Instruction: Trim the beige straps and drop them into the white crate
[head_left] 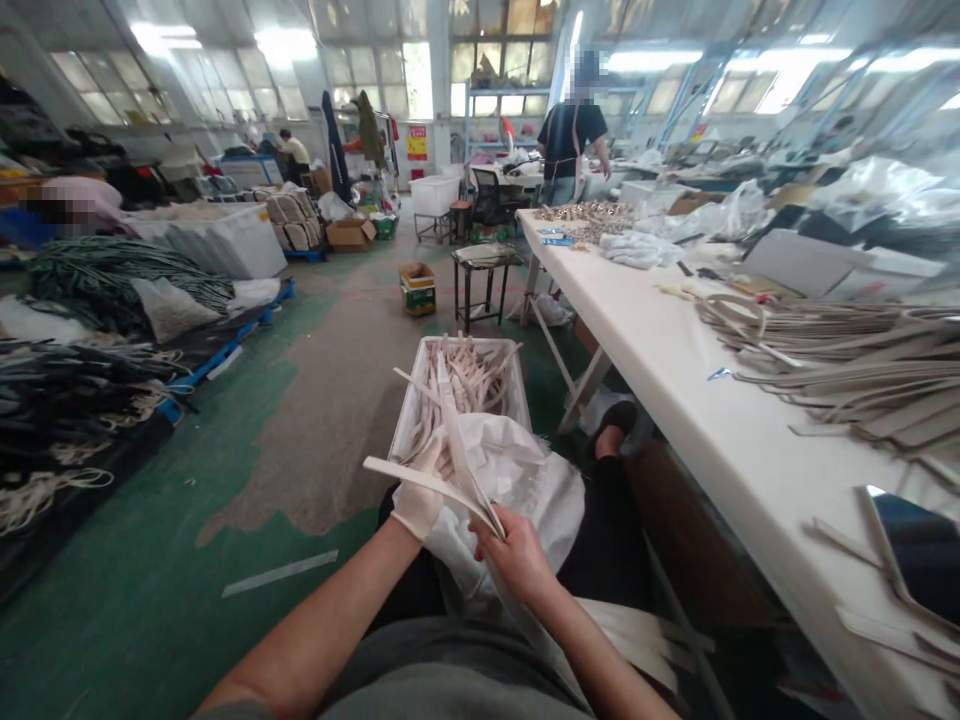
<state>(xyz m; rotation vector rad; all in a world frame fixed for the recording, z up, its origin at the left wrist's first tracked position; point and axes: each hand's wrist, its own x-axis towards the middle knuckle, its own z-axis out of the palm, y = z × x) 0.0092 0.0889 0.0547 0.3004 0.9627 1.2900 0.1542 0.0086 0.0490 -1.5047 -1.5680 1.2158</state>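
Two pale straps (429, 482) run toward 10 and 11 o'clock from the right hand (517, 558), fingers clamped; gloved left hand (417, 506) sits just under, can't tell its grip.

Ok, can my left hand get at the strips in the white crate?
Probably yes: your gloved left hand is at the near end of the crate, which is open on top. The white sack hides only its near right part, leaving many strips exposed.

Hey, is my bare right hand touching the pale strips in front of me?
Touching. The head view shows the right hand closed on the pale strips, which run straight into its grip without a visible gap.
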